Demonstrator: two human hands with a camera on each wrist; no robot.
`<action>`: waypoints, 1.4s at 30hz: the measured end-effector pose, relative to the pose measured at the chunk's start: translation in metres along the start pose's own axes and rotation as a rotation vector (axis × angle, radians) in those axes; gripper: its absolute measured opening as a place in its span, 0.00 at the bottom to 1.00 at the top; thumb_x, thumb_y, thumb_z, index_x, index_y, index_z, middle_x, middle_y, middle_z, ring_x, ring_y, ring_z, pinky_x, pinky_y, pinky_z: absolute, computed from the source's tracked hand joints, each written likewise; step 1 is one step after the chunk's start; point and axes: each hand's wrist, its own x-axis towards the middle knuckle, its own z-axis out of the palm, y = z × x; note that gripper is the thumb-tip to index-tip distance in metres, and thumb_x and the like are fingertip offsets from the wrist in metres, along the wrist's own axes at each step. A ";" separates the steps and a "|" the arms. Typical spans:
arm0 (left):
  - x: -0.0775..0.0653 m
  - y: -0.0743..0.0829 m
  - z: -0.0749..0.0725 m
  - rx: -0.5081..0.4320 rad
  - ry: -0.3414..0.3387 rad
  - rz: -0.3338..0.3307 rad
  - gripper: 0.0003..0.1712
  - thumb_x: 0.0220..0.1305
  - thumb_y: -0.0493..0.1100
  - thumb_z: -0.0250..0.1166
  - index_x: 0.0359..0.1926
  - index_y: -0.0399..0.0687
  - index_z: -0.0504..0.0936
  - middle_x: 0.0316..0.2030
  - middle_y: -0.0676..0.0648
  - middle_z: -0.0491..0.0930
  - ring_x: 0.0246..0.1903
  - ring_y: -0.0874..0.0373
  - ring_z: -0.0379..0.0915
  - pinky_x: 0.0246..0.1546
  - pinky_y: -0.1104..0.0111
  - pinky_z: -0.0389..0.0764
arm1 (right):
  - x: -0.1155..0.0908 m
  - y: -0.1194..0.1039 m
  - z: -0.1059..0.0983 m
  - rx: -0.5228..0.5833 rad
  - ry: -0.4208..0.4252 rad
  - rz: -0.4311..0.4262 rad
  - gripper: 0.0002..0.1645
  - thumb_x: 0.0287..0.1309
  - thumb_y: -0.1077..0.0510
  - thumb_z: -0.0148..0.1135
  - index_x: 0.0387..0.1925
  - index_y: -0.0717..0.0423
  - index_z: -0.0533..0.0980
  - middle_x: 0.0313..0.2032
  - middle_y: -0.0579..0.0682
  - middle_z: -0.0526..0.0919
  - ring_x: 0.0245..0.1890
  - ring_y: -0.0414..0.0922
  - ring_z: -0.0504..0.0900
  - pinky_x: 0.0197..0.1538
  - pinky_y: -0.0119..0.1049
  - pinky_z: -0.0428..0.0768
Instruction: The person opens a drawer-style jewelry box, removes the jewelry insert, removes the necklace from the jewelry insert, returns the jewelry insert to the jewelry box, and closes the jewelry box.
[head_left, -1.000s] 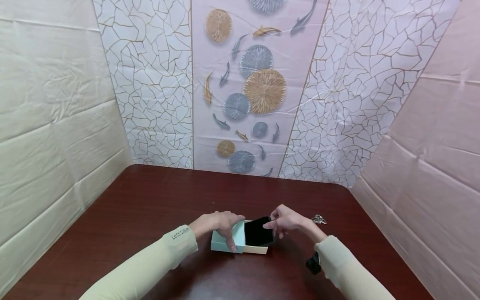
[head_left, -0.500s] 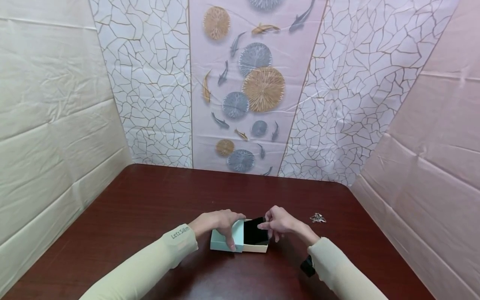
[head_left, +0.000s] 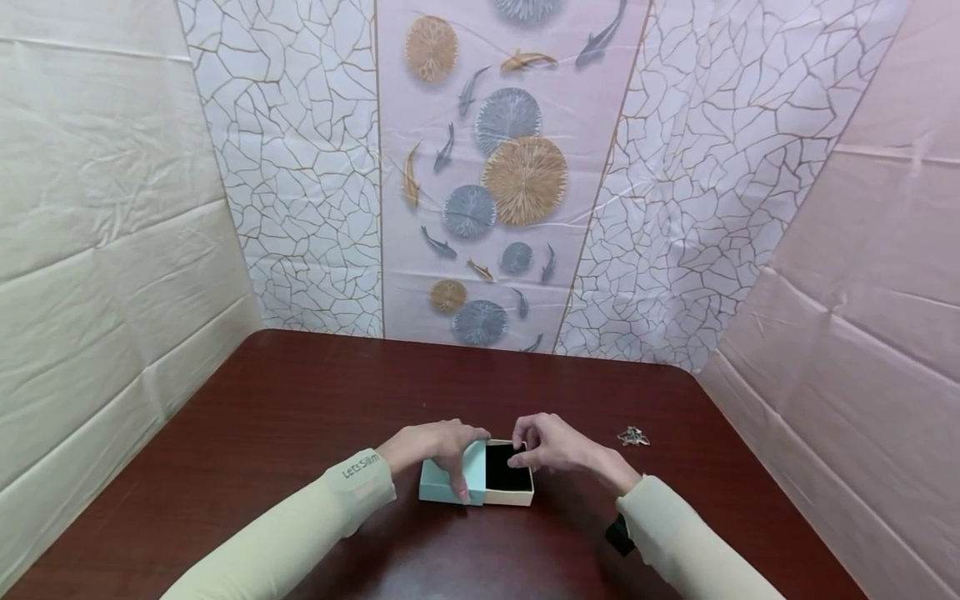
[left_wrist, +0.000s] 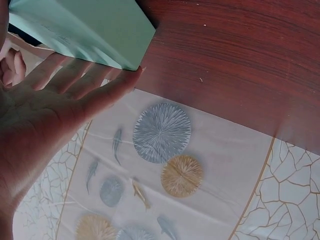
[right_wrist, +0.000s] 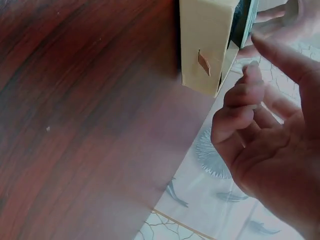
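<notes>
A pale teal jewellery box [head_left: 442,483] lies on the table, its cream drawer [head_left: 508,498] slid partway out to the right. Inside the drawer, a black pad [head_left: 504,471] sits low between the walls. My left hand [head_left: 437,442] grips the teal sleeve, thumb along the near side and fingers against the far side [left_wrist: 55,75]. Over the drawer's right part hovers my right hand [head_left: 557,443], thumb and index finger apart above the pad with nothing visible between them. A small ribbon tab [right_wrist: 204,63] sticks out of the drawer's end in the right wrist view.
A small heap of silver chain jewellery [head_left: 633,436] lies on the dark red table [head_left: 337,375], beyond and right of my right hand. Patterned cloth [head_left: 315,167] hangs behind the table, with plain cloth at both sides.
The black pad, tilted up at its right end earlier, now lies down inside the drawer. My right hand has moved left over it and let go of its edge. The left hand stays on the sleeve.
</notes>
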 end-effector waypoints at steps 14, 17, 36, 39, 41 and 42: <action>-0.001 -0.003 0.005 -0.019 -0.002 -0.007 0.57 0.34 0.53 0.83 0.69 0.62 0.65 0.61 0.49 0.72 0.60 0.56 0.67 0.56 0.63 0.73 | -0.004 0.002 0.001 -0.264 0.069 -0.020 0.06 0.61 0.55 0.63 0.30 0.52 0.82 0.19 0.47 0.80 0.17 0.34 0.69 0.22 0.29 0.68; -0.002 -0.003 0.006 -0.026 0.004 -0.003 0.58 0.33 0.52 0.84 0.69 0.61 0.65 0.61 0.48 0.72 0.61 0.56 0.66 0.57 0.63 0.72 | -0.007 0.004 -0.006 -0.241 0.058 0.060 0.13 0.64 0.61 0.55 0.25 0.55 0.80 0.19 0.46 0.79 0.16 0.35 0.68 0.22 0.29 0.67; -0.005 -0.007 0.003 -0.054 -0.004 0.026 0.58 0.39 0.54 0.81 0.70 0.51 0.61 0.61 0.49 0.72 0.62 0.54 0.66 0.61 0.63 0.69 | -0.009 0.019 0.010 0.056 -0.131 0.146 0.14 0.57 0.67 0.48 0.20 0.69 0.74 0.11 0.42 0.65 0.11 0.36 0.62 0.15 0.27 0.61; -0.006 -0.008 0.003 -0.046 0.014 0.033 0.55 0.38 0.54 0.82 0.67 0.50 0.64 0.53 0.50 0.76 0.53 0.57 0.70 0.55 0.66 0.72 | -0.008 0.017 0.009 0.011 -0.111 0.117 0.14 0.55 0.68 0.48 0.18 0.68 0.74 0.11 0.42 0.65 0.11 0.36 0.62 0.17 0.28 0.61; -0.006 -0.008 0.003 -0.040 0.017 0.041 0.54 0.38 0.54 0.82 0.66 0.50 0.65 0.52 0.50 0.76 0.51 0.58 0.71 0.53 0.67 0.72 | -0.007 0.016 0.009 -0.011 -0.106 0.107 0.14 0.54 0.68 0.49 0.18 0.68 0.75 0.11 0.42 0.66 0.10 0.36 0.62 0.18 0.28 0.62; -0.006 -0.008 0.003 -0.040 0.017 0.042 0.54 0.38 0.54 0.82 0.66 0.50 0.65 0.52 0.50 0.76 0.52 0.58 0.71 0.53 0.67 0.72 | -0.006 0.015 0.008 -0.016 -0.105 0.104 0.14 0.55 0.68 0.49 0.17 0.68 0.75 0.11 0.42 0.66 0.10 0.36 0.62 0.18 0.28 0.62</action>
